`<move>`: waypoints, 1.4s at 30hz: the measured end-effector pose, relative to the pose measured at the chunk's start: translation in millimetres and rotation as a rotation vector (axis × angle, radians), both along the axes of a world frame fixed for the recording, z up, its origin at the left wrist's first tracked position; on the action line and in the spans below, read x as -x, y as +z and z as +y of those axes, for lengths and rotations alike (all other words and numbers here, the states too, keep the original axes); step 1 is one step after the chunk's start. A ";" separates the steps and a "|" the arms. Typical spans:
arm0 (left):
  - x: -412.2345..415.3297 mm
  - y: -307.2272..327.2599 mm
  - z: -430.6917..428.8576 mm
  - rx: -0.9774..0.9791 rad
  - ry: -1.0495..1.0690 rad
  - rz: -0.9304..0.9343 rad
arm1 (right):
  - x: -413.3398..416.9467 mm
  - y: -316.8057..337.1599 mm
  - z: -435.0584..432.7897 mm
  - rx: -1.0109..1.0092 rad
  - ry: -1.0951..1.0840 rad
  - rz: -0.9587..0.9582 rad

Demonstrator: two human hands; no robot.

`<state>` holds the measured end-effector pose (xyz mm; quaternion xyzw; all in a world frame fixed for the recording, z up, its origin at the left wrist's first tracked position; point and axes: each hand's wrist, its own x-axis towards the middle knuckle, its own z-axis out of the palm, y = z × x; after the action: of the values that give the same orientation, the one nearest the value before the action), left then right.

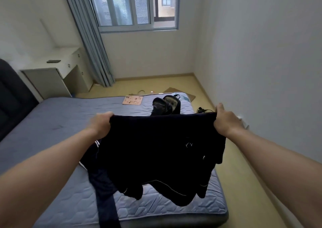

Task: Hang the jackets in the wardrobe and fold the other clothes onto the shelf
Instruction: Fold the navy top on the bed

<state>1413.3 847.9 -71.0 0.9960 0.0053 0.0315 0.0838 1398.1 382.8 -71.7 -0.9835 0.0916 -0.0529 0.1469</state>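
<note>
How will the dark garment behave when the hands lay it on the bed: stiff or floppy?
Probably floppy: the dark garment hangs limp below the left hand and right hand, its lower edge drooping unevenly. It seems light, since gripping the top corners alone holds it. On the bed it will likely crumple unless spread.

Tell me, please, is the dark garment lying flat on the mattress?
No, left hand and right hand hold the dark garment up by its edge.

A garment (160, 151) hangs above the bed (52, 123), backpack (166, 105) behind.
</note>
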 end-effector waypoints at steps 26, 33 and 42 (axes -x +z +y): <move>29.7 -71.1 -6.0 0.116 0.232 1.039 | 0.1 -19.7 26.8 0.350 0.213 1.327; -48.1 -191.5 -5.7 -0.079 0.143 0.939 | -77.4 -165.0 34.6 0.369 0.195 1.130; -141.8 -446.8 4.5 -0.088 0.262 0.684 | -173.8 -426.9 55.8 0.078 -0.200 0.619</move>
<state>1555.1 852.5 -517.8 0.9424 0.1590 -0.2928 0.0296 1571.9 438.6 -498.5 -0.9439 0.2258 0.2312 0.0684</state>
